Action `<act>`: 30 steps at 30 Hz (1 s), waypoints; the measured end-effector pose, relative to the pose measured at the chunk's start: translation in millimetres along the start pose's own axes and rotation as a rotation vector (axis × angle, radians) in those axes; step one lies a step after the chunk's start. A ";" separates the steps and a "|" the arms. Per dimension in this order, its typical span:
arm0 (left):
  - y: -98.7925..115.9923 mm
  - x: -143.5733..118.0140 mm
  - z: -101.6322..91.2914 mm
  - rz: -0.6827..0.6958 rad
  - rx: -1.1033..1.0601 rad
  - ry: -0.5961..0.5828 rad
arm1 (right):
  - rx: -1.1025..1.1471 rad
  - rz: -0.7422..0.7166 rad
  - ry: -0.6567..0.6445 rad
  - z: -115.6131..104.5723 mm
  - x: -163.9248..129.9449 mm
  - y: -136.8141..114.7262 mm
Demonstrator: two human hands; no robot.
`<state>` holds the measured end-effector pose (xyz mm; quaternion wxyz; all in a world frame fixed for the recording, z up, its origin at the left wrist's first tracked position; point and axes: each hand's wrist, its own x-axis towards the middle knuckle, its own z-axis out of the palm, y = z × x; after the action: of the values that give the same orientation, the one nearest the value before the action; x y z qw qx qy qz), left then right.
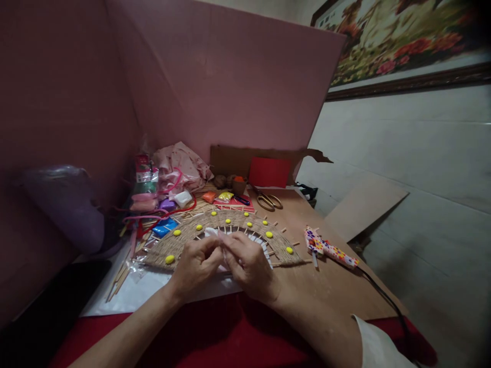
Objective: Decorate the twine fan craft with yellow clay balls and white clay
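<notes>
My left hand and my right hand meet at the fingertips, pinched together over the near middle of a fan-shaped piece. What the fingers pinch is too small and hidden to name. The fan piece is twine woven across thin wooden sticks, dotted with several yellow discs. White material shows beneath its inner edge, partly covered by my hands.
A floral glue gun with a black cord lies right on the brown board. Scissors, a red card, a yellow clay packet and a blue packet lie behind and left. Loose sticks lie at left.
</notes>
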<state>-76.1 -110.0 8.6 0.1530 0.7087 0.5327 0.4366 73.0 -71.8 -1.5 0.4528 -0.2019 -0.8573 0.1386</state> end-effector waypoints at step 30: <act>5.6 9.0 -4.6 -0.449 -0.818 0.133 | 0.762 0.513 0.008 2.0 6.9 10.0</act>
<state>-75.7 -105.3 19.1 0.4757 0.4279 0.4658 0.6113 70.0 -59.9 -1.9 0.4490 -0.2271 -0.6658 0.5510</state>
